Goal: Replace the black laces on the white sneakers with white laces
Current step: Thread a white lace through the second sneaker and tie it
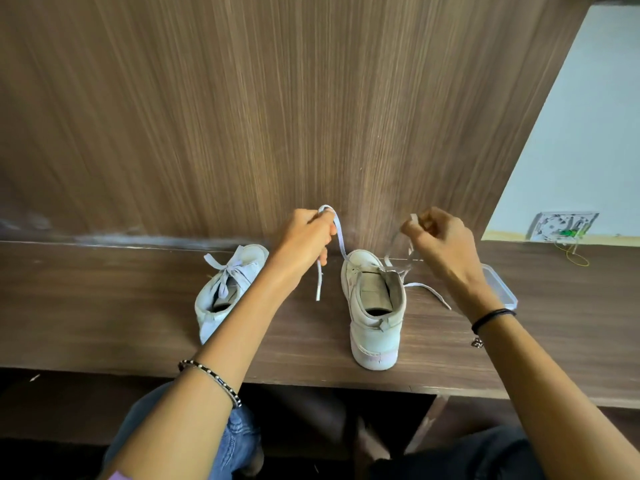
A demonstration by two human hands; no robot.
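Fingers (320,225) of your left hand (306,237) and right hand (438,242): each pinching one half of the white lace (341,244), raised over the unknotted sneaker (374,327) on the desk (104,306). Draw both halves equally taut before knotting.

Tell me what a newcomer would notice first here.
Both hands stand out, raised at centre over the desk: the left hand grips one end of a white lace and the right hand pinches the other. Between them stands the sneaker being laced, heel toward the camera. To its left sits the second sneaker, already tied with a white bow.
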